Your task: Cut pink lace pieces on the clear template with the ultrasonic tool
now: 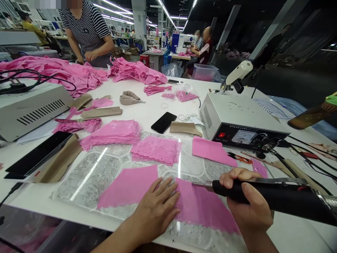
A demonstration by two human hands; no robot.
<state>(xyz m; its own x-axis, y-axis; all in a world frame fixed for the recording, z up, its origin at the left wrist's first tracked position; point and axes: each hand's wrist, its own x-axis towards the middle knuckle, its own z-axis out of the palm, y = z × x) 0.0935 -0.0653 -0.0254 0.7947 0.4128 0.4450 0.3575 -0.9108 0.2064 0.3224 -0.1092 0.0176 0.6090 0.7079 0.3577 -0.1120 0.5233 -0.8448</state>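
Left hand (158,207) flat, fingers spread, at inner edges of left cloth piece (129,186) and right cloth piece (207,207), both pink, lying on marbled mat (86,186). Right hand (251,212) wrapped around black tool (286,200), metal tip at upper part of right cloth piece; contact unclear. Beyond: two stacks of pink cloth (155,149), phone (163,122), scissors (240,158) near metal box with dial (244,105). Tablet (39,153) at left. Across table (142,119), person in striped shirt (89,31) beside pink heap (52,72).

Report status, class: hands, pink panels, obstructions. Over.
Right hand: gripping tool, tip at far edge of right panel. Left hand: spread across gap to left panel. Both panels flat. Possibly in the way: left hand, near tip.
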